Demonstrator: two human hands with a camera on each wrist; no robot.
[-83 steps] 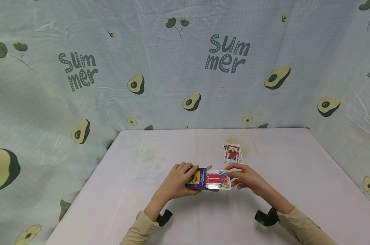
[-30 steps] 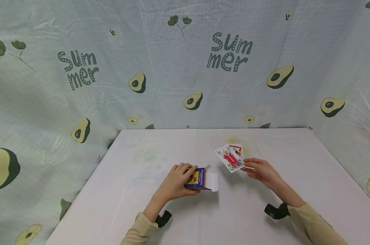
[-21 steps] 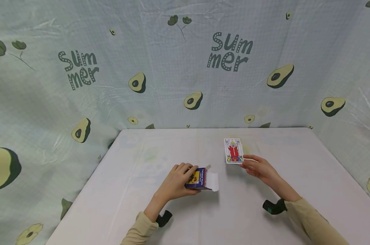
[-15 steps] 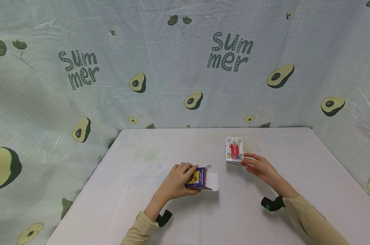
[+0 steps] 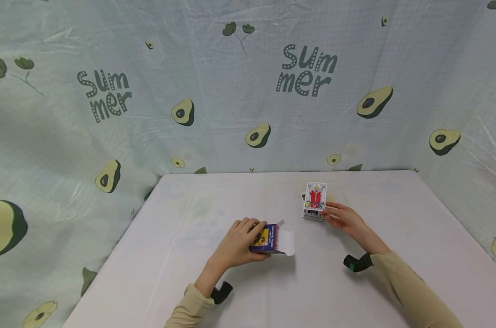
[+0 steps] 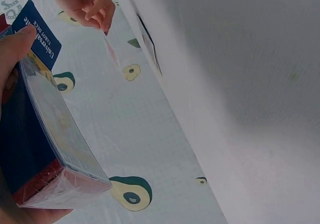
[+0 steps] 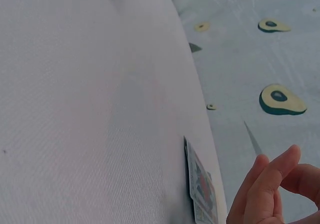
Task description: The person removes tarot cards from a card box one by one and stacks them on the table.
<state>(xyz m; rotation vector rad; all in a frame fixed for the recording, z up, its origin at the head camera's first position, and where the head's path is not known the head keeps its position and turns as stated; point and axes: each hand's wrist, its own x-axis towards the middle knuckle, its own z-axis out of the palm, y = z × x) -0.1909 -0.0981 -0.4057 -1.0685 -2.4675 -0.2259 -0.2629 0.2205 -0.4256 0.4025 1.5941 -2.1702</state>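
My left hand (image 5: 240,243) grips a blue and yellow tarot deck box (image 5: 265,238), its white end flap (image 5: 286,242) standing open toward the right. In the left wrist view the box (image 6: 30,129) shows clear wrap at one end, with the thumb on its printed face. My right hand (image 5: 348,221) pinches a tarot card (image 5: 315,197) with a red-robed figure by its lower right corner. That card hovers above a small pile of cards (image 5: 312,214) lying on the table. From the right wrist, the held card (image 7: 252,137) appears edge-on, apart from the pile (image 7: 201,186).
A white-covered table (image 5: 182,255) spreads beneath both hands. Behind it hangs a pale cloth (image 5: 215,68) printed with avocados and lettering. Black wrist cameras (image 5: 358,263) sit on both forearms.
The right hand has drawn the red-robed card out of the box, carried it right and away from me, and turned it upright over the pile. The left hand with the box has hardly moved.
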